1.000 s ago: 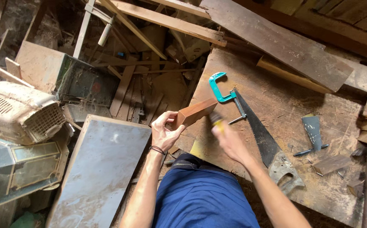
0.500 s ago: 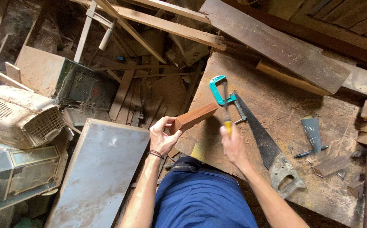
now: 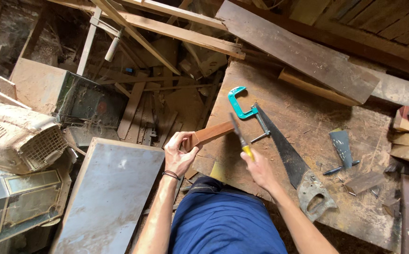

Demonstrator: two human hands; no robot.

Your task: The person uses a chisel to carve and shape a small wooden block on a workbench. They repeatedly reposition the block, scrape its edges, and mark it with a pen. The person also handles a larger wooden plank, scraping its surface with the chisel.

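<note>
Person is standing at a worn wooden workbench [image 3: 308, 197], working a short reddish wood block [image 3: 210, 133] that is sticking out past the bench's left edge. A teal C-clamp [image 3: 240, 104] is sitting at the block's bench end and appears to be pinning it down.

Left hand [image 3: 180, 153] is wrapped closed around the block's free end, steadying it. Right hand [image 3: 260, 168] is closed around a yellow-handled tool [image 3: 240, 136], its dark shaft angling up toward the block; the tool is blurred, so chisel, file or screwdriver, I cannot tell which. Tip is reaching the block's top face near the clamp.

Judging the step: shaping or marking the block while it is held fast. The next stroke is calling for the left hand holding firm and staying out of the tool's line.

Around: a handsaw [image 3: 291, 164] is lying just right of the clamp, handle toward the person, close by the right forearm and likely to be knocked. A small trowel-like blade [image 3: 342, 145] and loose offcuts are lying farther right. A grey sheet panel [image 3: 106, 193] is leaning below on the left, amid scrap timber.
</note>
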